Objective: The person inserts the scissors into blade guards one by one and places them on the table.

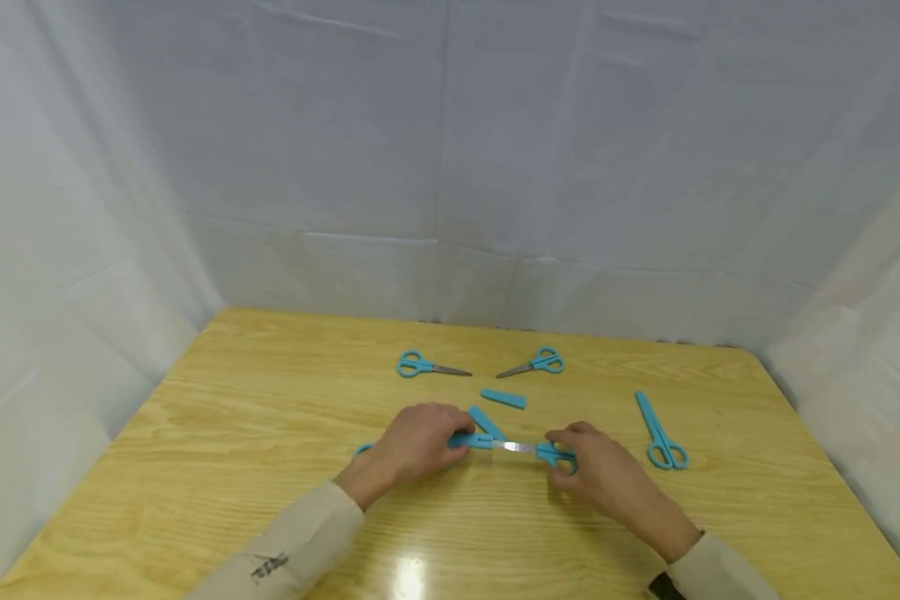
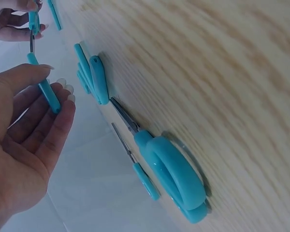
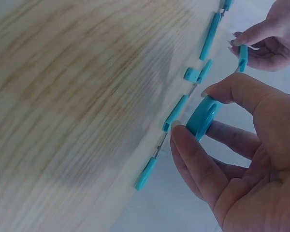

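My left hand (image 1: 422,439) pinches a light-blue blade cover (image 2: 48,94) between thumb and fingers. Across from it, my right hand (image 1: 606,472) grips the light-blue handles (image 3: 203,117) of a pair of scissors by their loops. A stretch of shiny blade (image 1: 515,447) shows between the handles and the cover, whose mouth is right at the blade. Both are held over the table in line with each other. Another pair of scissors (image 2: 171,171) lies with bare blades beneath my left hand, mostly hidden by it in the head view.
Two bare-bladed scissors, a left one (image 1: 416,364) and a right one (image 1: 546,361), lie at the back, tips facing. Two loose covers (image 1: 503,398) lie in front of them. Covered scissors (image 1: 662,442) lie at right. White sheeting (image 1: 435,167) surrounds the wooden table (image 1: 270,375).
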`<state>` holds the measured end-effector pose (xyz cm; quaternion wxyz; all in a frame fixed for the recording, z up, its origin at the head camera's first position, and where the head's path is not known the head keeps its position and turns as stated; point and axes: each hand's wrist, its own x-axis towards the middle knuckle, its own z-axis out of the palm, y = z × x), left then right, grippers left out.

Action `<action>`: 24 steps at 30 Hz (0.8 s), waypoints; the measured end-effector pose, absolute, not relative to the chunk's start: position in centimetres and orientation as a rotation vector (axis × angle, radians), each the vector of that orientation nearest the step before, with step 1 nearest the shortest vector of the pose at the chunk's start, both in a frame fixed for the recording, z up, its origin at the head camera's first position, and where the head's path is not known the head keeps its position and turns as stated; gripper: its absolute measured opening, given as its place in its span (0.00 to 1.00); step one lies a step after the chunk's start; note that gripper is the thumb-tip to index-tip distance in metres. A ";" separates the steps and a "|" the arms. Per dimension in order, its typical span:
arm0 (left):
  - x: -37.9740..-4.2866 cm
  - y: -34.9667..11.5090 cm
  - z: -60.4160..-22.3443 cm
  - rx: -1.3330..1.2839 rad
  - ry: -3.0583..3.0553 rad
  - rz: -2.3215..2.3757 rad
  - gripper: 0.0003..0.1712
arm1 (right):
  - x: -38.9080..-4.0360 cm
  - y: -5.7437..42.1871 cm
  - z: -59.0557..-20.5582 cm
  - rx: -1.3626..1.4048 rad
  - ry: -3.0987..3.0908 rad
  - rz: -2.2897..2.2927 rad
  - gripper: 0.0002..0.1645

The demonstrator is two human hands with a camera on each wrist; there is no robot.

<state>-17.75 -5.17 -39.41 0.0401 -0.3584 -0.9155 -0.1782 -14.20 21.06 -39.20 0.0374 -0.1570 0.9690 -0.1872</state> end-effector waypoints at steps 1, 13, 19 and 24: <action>-17.7 -5.1 -39.4 -1.102 -2.805 -0.534 0.07 | -14.2 21.0 -39.2 -0.483 2.981 -0.560 0.26; -17.3 -4.1 -39.5 -1.146 -2.842 -0.531 0.09 | -14.2 19.3 -38.9 -0.575 3.029 -0.503 0.26; -17.0 -3.8 -39.6 -1.161 -2.812 -0.459 0.06 | -14.5 18.8 -38.8 -0.570 2.989 -0.523 0.27; -16.9 -4.0 -39.9 -1.166 -2.787 -0.389 0.05 | -14.6 18.9 -38.8 -0.607 2.921 -0.550 0.29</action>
